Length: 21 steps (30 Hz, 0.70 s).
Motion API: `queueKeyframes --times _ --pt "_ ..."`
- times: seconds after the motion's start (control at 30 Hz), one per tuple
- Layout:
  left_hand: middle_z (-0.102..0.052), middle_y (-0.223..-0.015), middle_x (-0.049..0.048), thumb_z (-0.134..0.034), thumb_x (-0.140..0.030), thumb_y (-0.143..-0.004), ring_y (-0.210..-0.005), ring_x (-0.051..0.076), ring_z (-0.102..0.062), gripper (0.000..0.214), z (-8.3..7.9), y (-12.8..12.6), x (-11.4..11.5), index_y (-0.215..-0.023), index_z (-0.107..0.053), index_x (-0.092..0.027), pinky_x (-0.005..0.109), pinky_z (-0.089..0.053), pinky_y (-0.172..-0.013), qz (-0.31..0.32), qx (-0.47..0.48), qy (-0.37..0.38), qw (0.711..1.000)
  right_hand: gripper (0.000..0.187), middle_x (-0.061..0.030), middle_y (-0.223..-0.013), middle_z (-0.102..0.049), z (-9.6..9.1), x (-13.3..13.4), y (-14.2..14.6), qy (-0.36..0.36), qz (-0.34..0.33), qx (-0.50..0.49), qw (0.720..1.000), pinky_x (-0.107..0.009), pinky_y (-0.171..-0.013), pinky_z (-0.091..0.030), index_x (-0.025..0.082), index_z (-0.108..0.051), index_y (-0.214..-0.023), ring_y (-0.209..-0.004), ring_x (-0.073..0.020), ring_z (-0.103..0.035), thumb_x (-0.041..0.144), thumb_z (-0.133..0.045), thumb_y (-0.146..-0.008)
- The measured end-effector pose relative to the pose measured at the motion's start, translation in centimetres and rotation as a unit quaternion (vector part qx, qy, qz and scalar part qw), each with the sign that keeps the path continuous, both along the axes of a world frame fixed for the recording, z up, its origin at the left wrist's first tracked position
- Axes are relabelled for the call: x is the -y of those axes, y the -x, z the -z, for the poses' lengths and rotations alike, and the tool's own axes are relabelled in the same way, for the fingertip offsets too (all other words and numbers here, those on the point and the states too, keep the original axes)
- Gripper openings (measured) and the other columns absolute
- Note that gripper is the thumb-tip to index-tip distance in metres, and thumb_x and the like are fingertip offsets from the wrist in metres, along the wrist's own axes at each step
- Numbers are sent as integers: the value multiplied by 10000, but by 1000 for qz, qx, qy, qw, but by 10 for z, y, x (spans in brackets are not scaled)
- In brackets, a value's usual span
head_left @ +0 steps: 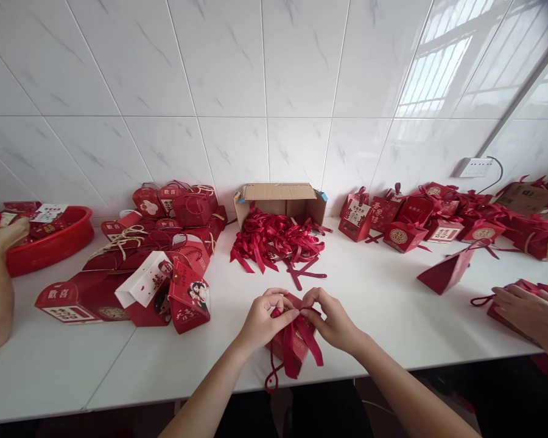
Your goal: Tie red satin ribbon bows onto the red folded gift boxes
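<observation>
A red gift box (283, 345) rests near the table's front edge, right in front of me. Over its top lies a dark red ribbon (311, 348) with two loose tails hanging toward me. My left hand (267, 315) pinches the ribbon between thumb and forefinger at the top of the box. Close against it, my right hand (327, 316) pinches the same ribbon with its fingertips. A thin twisted red cord (274, 378) loops off the box's left side. The knot area is partly hidden by my fingers.
A cardboard box (278, 191) spills red ribbons (276, 240) behind my hands. Red gift boxes stand left (84, 292) and right (406, 236). A red basin (52, 246) is far left. Co-workers' hands (523, 311) show at both sides, one on a red box.
</observation>
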State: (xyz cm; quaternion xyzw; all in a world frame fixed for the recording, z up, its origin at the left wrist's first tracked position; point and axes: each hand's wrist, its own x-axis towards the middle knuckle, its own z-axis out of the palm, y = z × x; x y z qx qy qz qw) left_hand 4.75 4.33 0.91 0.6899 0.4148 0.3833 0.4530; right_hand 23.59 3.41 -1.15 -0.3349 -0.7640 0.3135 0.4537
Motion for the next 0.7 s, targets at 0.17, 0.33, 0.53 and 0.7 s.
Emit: queueKeyframes --times 0.17,0.33,0.53,0.7 --pt "-691 -783 47 -648 -243 -749 -1185 235 -500 404 1 2 -1 -543 -301 -225 351 -398 -953 10 19 20 1000 107 2 -813 -529 6 1 0 21 10 -33 999 -240 -583 -431 237 -412 -863 -672 -124 -501 148 -461 -898" --pt "-688 -823 66 -694 -244 -714 -1222 250 -481 326 5 5 0 -553 -411 -220 373 -374 -993 12 24 32 999 107 -5 -814 -526 12 2 -2 21 41 -35 998 -264 -625 -431 235 -410 -855 -721 -141 -505 157 -475 -889" --pt "-700 -878 79 -719 -270 -699 -1262 264 -459 308 3 7 2 -573 -444 -217 388 -364 -1014 18 25 41 999 97 -4 -808 -531 10 4 -4 24 73 -37 996 -269 -652 -429 234 -431 -859 -738 -144 -500 176 -505 -883" --pt "-708 -796 74 -650 -346 -765 -1237 266 -490 419 -3 2 3 -531 -323 -229 379 -375 -997 1 2 28 1000 108 1 -802 -537 4 4 -7 32 58 -22 998 -272 -658 -429 233 -451 -848 -722 -140 -493 185 -546 -866"
